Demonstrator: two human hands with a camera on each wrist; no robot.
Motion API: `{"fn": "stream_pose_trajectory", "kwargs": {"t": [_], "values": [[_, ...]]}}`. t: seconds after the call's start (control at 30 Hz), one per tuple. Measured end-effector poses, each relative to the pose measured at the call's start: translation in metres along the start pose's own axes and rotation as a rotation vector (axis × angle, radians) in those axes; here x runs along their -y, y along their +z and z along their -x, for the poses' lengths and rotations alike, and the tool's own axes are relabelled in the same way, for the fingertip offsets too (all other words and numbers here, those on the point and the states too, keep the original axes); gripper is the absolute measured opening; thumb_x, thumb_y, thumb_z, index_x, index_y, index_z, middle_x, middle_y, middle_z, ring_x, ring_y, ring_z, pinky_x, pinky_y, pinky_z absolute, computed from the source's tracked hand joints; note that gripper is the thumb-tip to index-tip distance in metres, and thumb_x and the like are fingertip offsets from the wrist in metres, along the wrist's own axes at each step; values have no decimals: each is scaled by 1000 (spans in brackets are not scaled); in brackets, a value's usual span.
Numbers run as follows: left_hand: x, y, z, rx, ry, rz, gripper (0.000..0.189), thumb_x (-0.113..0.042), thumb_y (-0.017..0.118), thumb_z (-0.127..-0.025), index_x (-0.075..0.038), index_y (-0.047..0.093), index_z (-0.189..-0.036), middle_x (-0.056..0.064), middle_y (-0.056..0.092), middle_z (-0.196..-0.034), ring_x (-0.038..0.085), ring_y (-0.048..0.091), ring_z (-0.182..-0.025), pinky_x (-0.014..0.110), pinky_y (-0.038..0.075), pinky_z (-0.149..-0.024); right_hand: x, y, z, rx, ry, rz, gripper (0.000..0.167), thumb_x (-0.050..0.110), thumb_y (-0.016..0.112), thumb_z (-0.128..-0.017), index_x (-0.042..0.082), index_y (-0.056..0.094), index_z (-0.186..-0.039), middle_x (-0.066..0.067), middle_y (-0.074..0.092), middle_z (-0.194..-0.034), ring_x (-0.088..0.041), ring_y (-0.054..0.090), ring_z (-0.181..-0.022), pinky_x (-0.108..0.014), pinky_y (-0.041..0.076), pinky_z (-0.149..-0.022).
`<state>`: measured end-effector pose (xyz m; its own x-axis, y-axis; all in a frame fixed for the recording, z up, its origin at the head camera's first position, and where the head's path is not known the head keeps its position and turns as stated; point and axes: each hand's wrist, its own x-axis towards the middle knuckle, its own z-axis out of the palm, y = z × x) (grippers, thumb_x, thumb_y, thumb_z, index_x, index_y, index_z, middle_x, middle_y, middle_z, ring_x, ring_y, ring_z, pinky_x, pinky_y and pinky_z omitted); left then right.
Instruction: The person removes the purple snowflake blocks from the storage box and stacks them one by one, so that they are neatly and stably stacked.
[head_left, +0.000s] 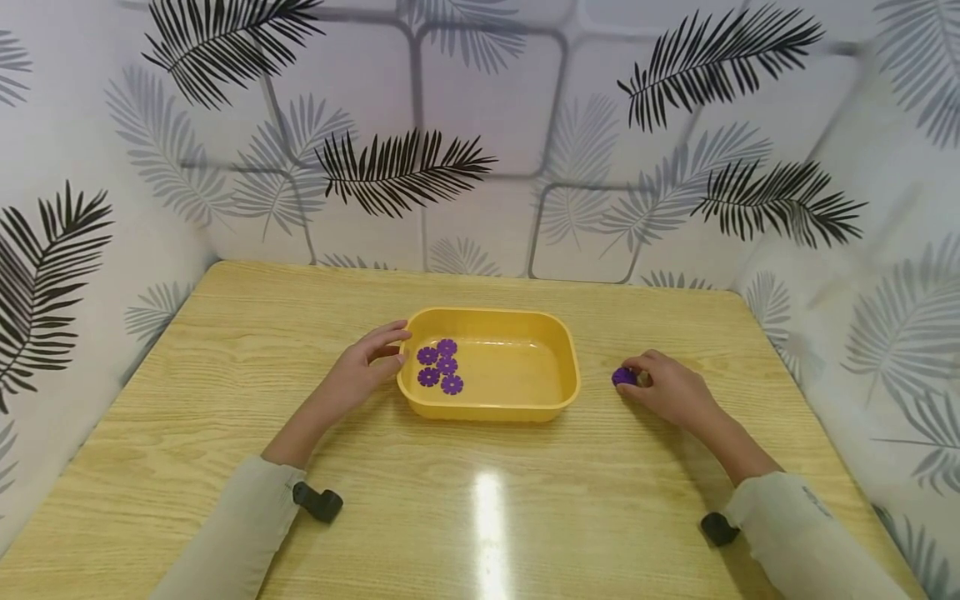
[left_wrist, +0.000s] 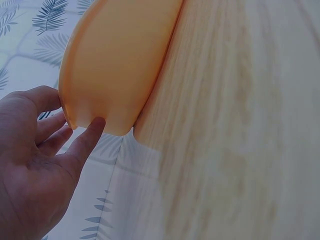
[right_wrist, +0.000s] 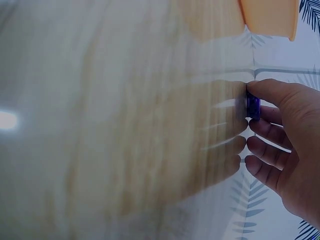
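Observation:
A yellow plastic tub [head_left: 510,412] stands on the table, with several purple snowflake discs [head_left: 447,366] lying flat in its left part. At the tub's left end, my left hand [head_left: 367,364] rests its fingertips on the rim; in the left wrist view the thumb [left_wrist: 95,129] touches the outer wall. To the right of the tub, my right hand [head_left: 670,387] pinches purple snowflake discs [head_left: 623,377] between thumb and fingers, low over the table. Edge-on in the right wrist view, these purple discs [right_wrist: 253,106] look thick, like a small stack. The other fingers [right_wrist: 264,170] are loosely bent.
The wood-grain table [head_left: 405,517] extends around the tub. Behind it and on both sides stand white walls [head_left: 487,100] with a leaf pattern. A bright light reflection shows on the tabletop in front. Black wrist straps [head_left: 318,502] sit at both sleeves.

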<state>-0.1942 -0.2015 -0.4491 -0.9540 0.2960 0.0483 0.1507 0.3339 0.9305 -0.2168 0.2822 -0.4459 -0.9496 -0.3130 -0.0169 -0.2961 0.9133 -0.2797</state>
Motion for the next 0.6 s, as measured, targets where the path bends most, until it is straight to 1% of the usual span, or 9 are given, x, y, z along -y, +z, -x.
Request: {"fn": "stream_pose_trajectory", "kwargs": {"t": [0.13,0.33,0.47,0.6], "values": [[0,0,0,1,1,0,47,-22,55,-104,-7,49,-149,-1,30,-165,35,44,-142,50,44,-113,0,1,0,1,2,-3,46,38,70,-94,7,67,-127,-10,66,-108,-22,63,-88,-43,56,-69],[-1,-2,0,1,0,-4,47,-22,55,-105,-7,48,-149,-1,30,-165,35,44,-142,50,45,-112,-1,-1,-1,7,15,-17,55,43,69,-94,6,62,-134,-12,67,-113,-24,65,-92,-45,56,-73],[-1,-3,0,0,0,-4,47,-21,55,-105,-7,48,-149,-1,29,-165,35,43,-142,50,45,-112,-1,-5,-2,8,23,-18,57,46,67,-95,7,61,-136,-11,66,-115,-22,64,-91,-40,54,-69],[-1,-1,0,5,-2,11,47,-21,55,-104,-6,48,-149,0,29,-165,36,43,-142,50,45,-112,1,-11,-2,-10,20,-20,55,47,64,-97,8,61,-136,-11,65,-116,-22,61,-90,-33,49,-63]]}}
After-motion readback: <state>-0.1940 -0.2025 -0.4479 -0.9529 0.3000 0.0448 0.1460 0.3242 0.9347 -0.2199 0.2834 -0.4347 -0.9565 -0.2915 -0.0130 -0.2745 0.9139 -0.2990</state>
